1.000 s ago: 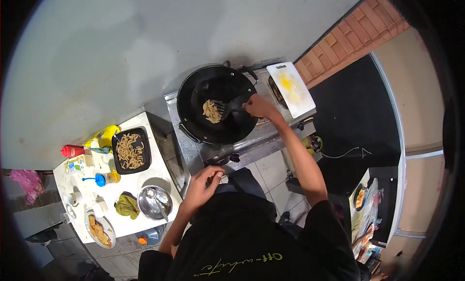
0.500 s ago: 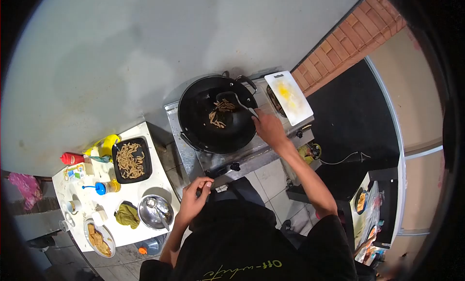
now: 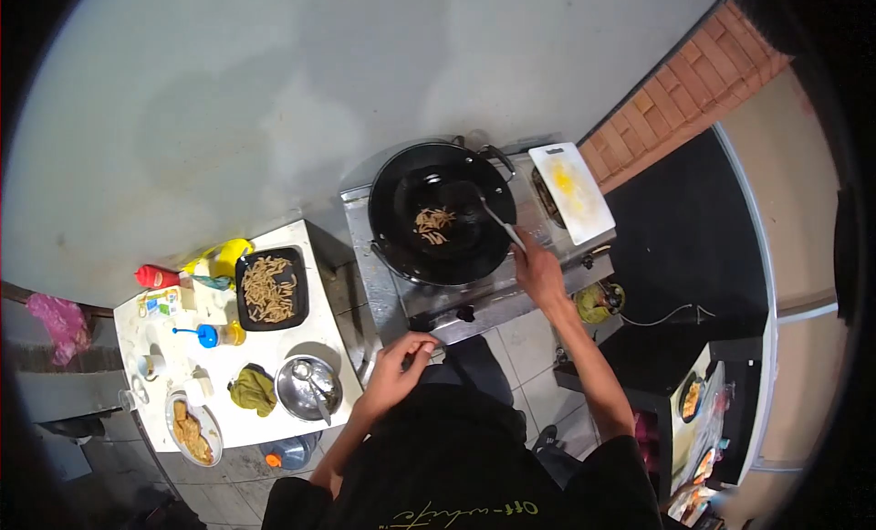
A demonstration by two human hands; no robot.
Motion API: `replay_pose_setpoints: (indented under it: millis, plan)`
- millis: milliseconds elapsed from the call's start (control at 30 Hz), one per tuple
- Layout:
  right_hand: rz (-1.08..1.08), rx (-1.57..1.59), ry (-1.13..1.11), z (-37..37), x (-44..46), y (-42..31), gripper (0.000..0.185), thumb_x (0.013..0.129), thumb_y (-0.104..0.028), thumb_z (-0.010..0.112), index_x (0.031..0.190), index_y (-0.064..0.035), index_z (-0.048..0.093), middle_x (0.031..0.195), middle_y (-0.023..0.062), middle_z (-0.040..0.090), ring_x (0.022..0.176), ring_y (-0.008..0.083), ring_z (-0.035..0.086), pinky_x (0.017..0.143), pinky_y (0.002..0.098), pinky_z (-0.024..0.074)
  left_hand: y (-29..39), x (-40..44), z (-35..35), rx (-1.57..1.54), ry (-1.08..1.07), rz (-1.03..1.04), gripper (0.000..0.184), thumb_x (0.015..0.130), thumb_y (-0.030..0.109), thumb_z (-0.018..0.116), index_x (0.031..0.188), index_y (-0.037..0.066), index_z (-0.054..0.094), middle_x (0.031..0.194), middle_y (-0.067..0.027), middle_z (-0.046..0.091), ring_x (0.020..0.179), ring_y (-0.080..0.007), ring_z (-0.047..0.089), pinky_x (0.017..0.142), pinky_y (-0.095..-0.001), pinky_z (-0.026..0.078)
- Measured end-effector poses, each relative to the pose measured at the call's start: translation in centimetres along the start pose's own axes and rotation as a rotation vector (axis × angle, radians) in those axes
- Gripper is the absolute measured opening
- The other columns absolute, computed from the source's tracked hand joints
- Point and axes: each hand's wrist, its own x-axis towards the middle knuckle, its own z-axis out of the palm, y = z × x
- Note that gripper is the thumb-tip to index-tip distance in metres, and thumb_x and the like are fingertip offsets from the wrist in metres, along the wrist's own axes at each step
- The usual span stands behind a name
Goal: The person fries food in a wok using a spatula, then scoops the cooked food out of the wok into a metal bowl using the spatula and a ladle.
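Observation:
My right hand is closed round the handle of a spatula. The spatula reaches into a large black wok, its dark blade hard to make out against the pan. Browned strips of food lie together at the wok's bottom, left of the spatula. Near the stove's front edge is my left hand, its fingers curled in beside the thumb, with nothing visible in them. The wok stands on a metal gas stove.
A white cutting board with yellow stains lies on the stove's right side. The white table at left bears a black tray of strips, a steel bowl, a green cloth, a red bottle and a plate of food.
The whole view has shifted, so the stove and table appear farther right. The spatula has moved off the strips toward the wok's right side, and the strips now lie closer together.

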Motion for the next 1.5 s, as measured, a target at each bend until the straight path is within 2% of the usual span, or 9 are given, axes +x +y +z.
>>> replay_pose_setpoints:
  millis: [133, 400, 600, 867, 1133, 1267, 1367, 1433, 1500]
  plan:
    - [0.272, 0.011, -0.057, -0.8, 0.0, -0.4, 0.031, 0.093, -0.02, 0.056, 0.12, -0.0045, 0.06, 0.081, 0.0277, 0.064, 0.085, 0.0474, 0.061, 0.071, 0.0538, 0.0485, -0.4, -0.4, 0.5, -0.037, -0.054, -0.068, 0.013, 0.095, 0.01, 0.06, 0.104, 0.002, 0.065, 0.086, -0.0085, 0.066, 0.076, -0.0134, 0.062, 0.07, -0.0272, 0.048]
    - [0.203, 0.307, -0.155, 1.3, 1.3, -1.7, 0.021, 0.089, -0.017, 0.058, 0.094, 0.0014, 0.066, 0.084, 0.0279, 0.064, 0.088, 0.0461, 0.061, 0.072, 0.048, 0.0482, -1.3, 0.3, 0.3, -0.007, -0.124, -0.059, 0.012, 0.095, 0.01, 0.059, 0.103, 0.003, 0.065, 0.085, -0.0087, 0.066, 0.074, -0.0127, 0.061, 0.069, -0.0273, 0.048]
    - [0.195, 0.229, -0.126, 4.8, 1.4, -1.9, 0.021, 0.089, -0.016, 0.057, 0.093, 0.002, 0.066, 0.084, 0.0289, 0.063, 0.089, 0.0466, 0.061, 0.071, 0.0486, 0.0482, 0.5, 1.2, 0.2, 0.059, -0.091, 0.004, 0.011, 0.095, 0.009, 0.059, 0.102, 0.003, 0.065, 0.084, -0.01, 0.065, 0.072, -0.0149, 0.062, 0.067, -0.0276, 0.048]
    - [0.171, 0.246, 0.032, 0.6, 1.7, -0.2, 0.022, 0.09, -0.015, 0.056, 0.091, 0.0055, 0.063, 0.082, 0.0306, 0.063, 0.085, 0.0483, 0.06, 0.073, 0.0546, 0.048, -0.1, 0.6, -0.2, -0.024, 0.061, -0.042, 0.011, 0.095, 0.008, 0.059, 0.101, 0.002, 0.065, 0.076, -0.0074, 0.064, 0.067, -0.0118, 0.062, 0.064, -0.0261, 0.048]
    - [0.344, -0.221, -0.224, -1.3, 6.0, -0.7, 0.025, 0.087, -0.02, 0.057, 0.09, 0.0043, 0.062, 0.09, 0.0291, 0.066, 0.087, 0.0456, 0.065, 0.078, 0.0528, 0.0512, 0.3, 0.6, -0.8, 0.027, 0.035, -0.035, 0.011, 0.096, 0.01, 0.059, 0.101, 0.003, 0.065, 0.072, -0.0053, 0.062, 0.067, -0.0108, 0.062, 0.065, -0.0257, 0.048]
    - [0.356, -0.22, -0.241, 1.7, 7.3, -0.7, 0.028, 0.084, -0.022, 0.06, 0.091, 0.0046, 0.063, 0.094, 0.028, 0.067, 0.088, 0.0442, 0.065, 0.079, 0.0515, 0.0517, 0.7, 0.6, -2.0, 0.006, 0.099, -0.078, 0.011, 0.095, 0.01, 0.06, 0.1, 0.003, 0.066, 0.071, -0.0059, 0.063, 0.068, -0.0117, 0.063, 0.065, -0.0262, 0.048]
    - [0.363, 0.076, -0.211, 2.7, 6.8, 0.0, 0.031, 0.082, -0.023, 0.061, 0.094, 0.0057, 0.065, 0.092, 0.0287, 0.066, 0.089, 0.0445, 0.065, 0.08, 0.0503, 0.0517, -0.2, 0.4, -2.4, -0.037, 0.171, -0.089, 0.011, 0.095, 0.01, 0.06, 0.1, 0.002, 0.066, 0.071, -0.0065, 0.064, 0.067, -0.0123, 0.063, 0.064, -0.0267, 0.048]
    - [0.327, 0.175, -0.383, 1.3, 6.8, 0.0, 0.03, 0.083, -0.021, 0.061, 0.095, 0.0059, 0.067, 0.091, 0.0291, 0.066, 0.091, 0.0448, 0.064, 0.081, 0.0486, 0.0515, -0.3, 0.2, -2.8, -0.01, 0.171, -0.078, 0.012, 0.095, 0.011, 0.06, 0.1, 0.002, 0.066, 0.071, -0.0066, 0.064, 0.066, -0.0123, 0.063, 0.064, -0.0266, 0.048]
    - [0.301, 0.137, -0.347, -0.7, 6.1, -0.9, 0.028, 0.084, -0.02, 0.061, 0.094, 0.0057, 0.068, 0.09, 0.0294, 0.066, 0.09, 0.0451, 0.064, 0.081, 0.0489, 0.0512, -0.4, 0.0, -3.2, 0.033, 0.174, -0.053, 0.013, 0.096, 0.012, 0.059, 0.1, 0.001, 0.066, 0.071, -0.0067, 0.064, 0.065, -0.0118, 0.063, 0.063, -0.0263, 0.048]
